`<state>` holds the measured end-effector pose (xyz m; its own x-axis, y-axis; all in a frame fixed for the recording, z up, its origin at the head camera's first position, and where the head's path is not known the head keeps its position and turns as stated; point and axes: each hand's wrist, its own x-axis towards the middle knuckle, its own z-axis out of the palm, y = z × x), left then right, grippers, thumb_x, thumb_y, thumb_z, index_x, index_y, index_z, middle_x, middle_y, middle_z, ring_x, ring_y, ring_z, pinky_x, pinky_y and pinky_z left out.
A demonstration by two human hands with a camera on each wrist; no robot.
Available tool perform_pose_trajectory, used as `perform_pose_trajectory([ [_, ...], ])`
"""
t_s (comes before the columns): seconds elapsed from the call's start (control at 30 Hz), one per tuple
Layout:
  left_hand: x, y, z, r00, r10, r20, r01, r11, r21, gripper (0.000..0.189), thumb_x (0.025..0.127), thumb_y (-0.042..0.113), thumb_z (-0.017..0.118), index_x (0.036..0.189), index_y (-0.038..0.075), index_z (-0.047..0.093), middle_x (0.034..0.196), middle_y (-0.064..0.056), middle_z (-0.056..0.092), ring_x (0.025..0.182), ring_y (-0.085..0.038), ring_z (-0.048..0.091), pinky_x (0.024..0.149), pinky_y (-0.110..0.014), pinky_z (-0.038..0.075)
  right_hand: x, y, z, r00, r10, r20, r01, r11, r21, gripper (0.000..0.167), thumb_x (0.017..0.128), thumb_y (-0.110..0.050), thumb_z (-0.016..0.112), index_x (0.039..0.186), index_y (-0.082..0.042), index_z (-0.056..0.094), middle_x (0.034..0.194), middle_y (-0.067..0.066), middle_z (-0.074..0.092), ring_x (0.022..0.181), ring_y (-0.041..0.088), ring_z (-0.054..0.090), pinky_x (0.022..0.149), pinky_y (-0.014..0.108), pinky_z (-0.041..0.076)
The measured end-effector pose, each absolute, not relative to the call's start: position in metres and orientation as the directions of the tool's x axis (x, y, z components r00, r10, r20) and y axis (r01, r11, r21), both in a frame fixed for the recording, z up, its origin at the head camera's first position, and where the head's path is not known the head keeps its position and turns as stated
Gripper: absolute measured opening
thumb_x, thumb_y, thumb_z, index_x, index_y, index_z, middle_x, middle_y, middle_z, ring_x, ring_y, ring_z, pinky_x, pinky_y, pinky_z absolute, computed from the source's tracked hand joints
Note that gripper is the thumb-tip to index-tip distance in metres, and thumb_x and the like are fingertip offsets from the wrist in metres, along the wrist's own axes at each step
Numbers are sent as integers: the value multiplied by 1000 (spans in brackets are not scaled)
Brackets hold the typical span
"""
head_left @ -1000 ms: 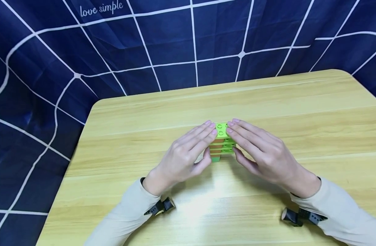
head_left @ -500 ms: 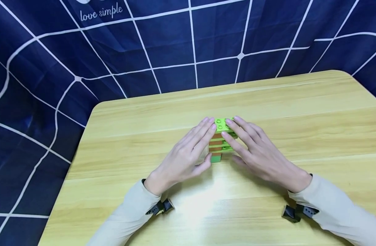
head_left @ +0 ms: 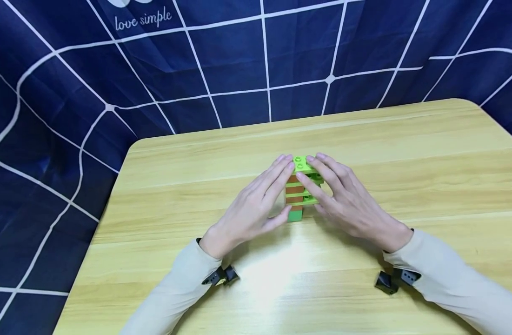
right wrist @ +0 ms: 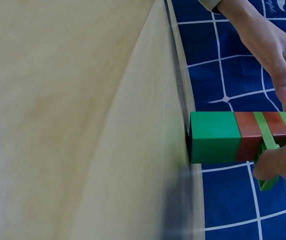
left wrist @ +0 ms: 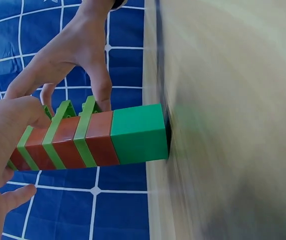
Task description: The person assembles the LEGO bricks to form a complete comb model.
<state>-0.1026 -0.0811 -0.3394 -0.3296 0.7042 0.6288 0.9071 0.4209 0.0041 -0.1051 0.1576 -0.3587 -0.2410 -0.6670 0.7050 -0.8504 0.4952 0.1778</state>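
A tower of toy building bricks stands upright on the table, midway between both hands. Its base is a green brick (head_left: pixel 295 216). Above it, brown bricks (left wrist: pixel 102 140) alternate with lime plates (head_left: pixel 300 166) that jut out to the right. Along the tower's left side lie the extended fingers of my left hand (head_left: pixel 250 204), with its thumb low near the base. My right hand (head_left: pixel 354 209) spreads its slightly bent fingers over the upper right and front of the tower. In the right wrist view, the right thumb (right wrist: pixel 270 164) touches the end of a lime plate.
The wooden table (head_left: pixel 176 186) extends around the tower on all sides. Behind it and at the left hangs a dark blue cloth (head_left: pixel 230 56) with white lines. Small black cameras (head_left: pixel 387 282) sit at both wrists.
My right hand has shifted left and spread its fingers, with the index finger now across the tower's front. The left hand stays at the tower's left side. The tower remains standing.
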Motion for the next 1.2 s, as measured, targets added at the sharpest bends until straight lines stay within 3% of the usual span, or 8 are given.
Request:
perform_pose_trajectory([
  [0.17, -105, -81, -341, -355, 706, 612, 893, 450, -1, 79, 84, 20, 70, 143, -13, 29, 150, -27, 31, 144, -30, 23, 119, -34, 23, -107, 154, -358, -253, -662, 706, -852, 498, 163, 63, 77, -12, 56, 139, -2, 44, 143, 30, 36, 129, 47, 35, 102, 49, 37],
  [0.43, -104, -81, -342, -387, 697, 604, 887, 460, 38, 85, 81, 16, 78, 143, -12, 27, 150, -26, 32, 143, -31, 26, 118, -30, 24, -104, 153, -356, -284, -657, 699, -855, 504, 126, 70, 73, -12, 63, 139, 1, 44, 144, 30, 35, 129, 46, 35, 118, 37, 22],
  [0.63, -104, -80, -344, -386, 674, 629, 891, 450, 64, 84, 79, 13, 79, 142, -11, 30, 149, -25, 34, 142, -30, 28, 118, -30, 25, -104, 152, -356, -282, -654, 702, -851, 509, 132, 69, 73, -12, 62, 139, 1, 44, 143, 30, 37, 129, 46, 36, 116, 38, 26],
  [0.93, -107, -80, -344, -369, 651, 664, 902, 423, 86, 82, 79, 13, 79, 142, -11, 32, 147, -26, 37, 141, -30, 32, 117, -30, 27, -104, 151, -353, -272, -645, 714, -841, 520, 148, 85, 60, -9, 78, 138, 1, 45, 142, 29, 40, 128, 46, 38, 102, 47, 38],
  [1.2, -113, -81, -338, -447, 665, 599, 873, 470, 130, 87, 80, 19, 80, 145, -8, 29, 150, -22, 35, 141, -27, 32, 116, -25, 26, -108, 150, -349, -295, -654, 697, -836, 530, 142, 95, 53, -9, 82, 139, 3, 42, 143, 30, 38, 129, 46, 38, 114, 44, 31],
])
